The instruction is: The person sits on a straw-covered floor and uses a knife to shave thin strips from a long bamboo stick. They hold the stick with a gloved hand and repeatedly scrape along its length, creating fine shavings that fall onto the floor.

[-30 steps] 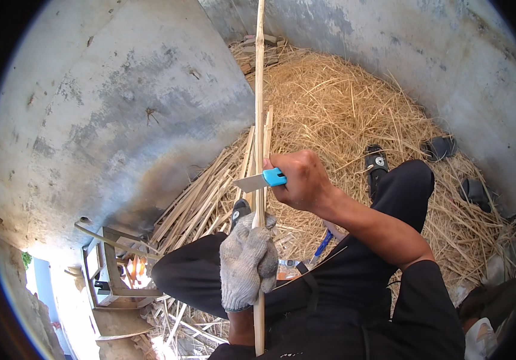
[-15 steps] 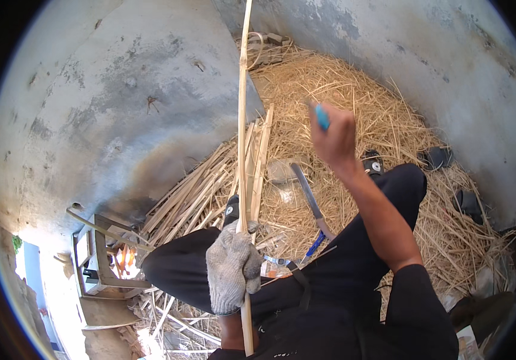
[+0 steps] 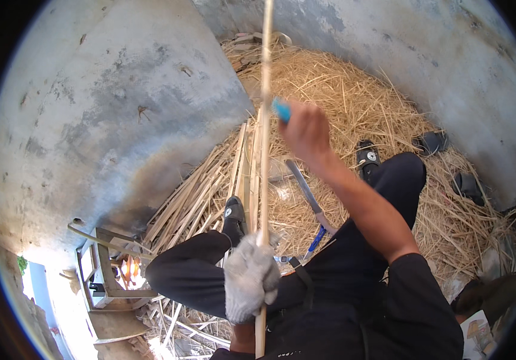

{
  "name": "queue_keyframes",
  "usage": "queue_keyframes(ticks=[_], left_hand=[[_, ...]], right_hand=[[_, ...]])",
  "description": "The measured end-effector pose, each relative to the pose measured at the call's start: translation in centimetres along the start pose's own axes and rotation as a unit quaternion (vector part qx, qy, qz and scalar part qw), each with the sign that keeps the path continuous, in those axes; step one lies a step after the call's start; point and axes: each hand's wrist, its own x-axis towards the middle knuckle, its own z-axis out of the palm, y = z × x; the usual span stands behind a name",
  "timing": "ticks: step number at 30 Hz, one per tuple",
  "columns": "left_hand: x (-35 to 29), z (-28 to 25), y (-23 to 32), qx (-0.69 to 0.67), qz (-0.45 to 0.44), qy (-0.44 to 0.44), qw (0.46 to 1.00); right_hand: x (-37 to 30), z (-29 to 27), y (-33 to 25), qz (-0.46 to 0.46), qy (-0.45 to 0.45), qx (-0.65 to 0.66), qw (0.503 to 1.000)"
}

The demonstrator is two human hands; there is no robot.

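Observation:
My left hand [image 3: 250,279], in a grey knitted glove, is wrapped round a long, pale bamboo strip [image 3: 264,156]. The strip stands nearly upright in the view, its lower end by my lap and its far end past the top edge. Closed in a fist, my right hand [image 3: 307,131] holds a small blue-handled tool [image 3: 282,110], just right of the strip; its working end is blurred and cannot be made out. Between my legs lies a large curved knife [image 3: 303,185], beside a blue-handled tool [image 3: 316,239].
Straw-like shavings [image 3: 342,84] cover the floor. Split strips [image 3: 195,189] lie against the wall [image 3: 120,78] at left. A wooden frame [image 3: 105,264] stands at lower left. Dark shoes [image 3: 430,143] lie at right. My feet rest among the shavings.
My right hand has moved left with the blue-handled tool, close to the strip. My left hand and the strip have shifted slightly right in view, and the whole view has tilted a little.

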Motion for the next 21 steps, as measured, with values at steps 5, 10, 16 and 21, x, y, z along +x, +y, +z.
queue_keyframes(ticks=[5,10,16,21], left_hand=[[-1.8,-1.6,-2.1,0.025,-0.040,0.014,0.999],[-1.5,-2.0,-1.3,0.008,-0.007,0.048,0.999],[-1.3,-2.4,-0.4,-0.008,0.015,0.025,1.000],[-0.3,-3.3,-0.7,-0.035,0.060,0.047,0.996]], right_hand=[[5.5,-4.7,6.6,0.166,0.143,-0.031,0.975],[1.9,-3.7,3.1,-0.001,0.059,0.102,0.993],[-3.3,-1.8,-3.6,-0.238,-0.045,0.237,0.941],[-7.5,-1.7,-7.1,-0.319,-0.082,0.275,0.903]])
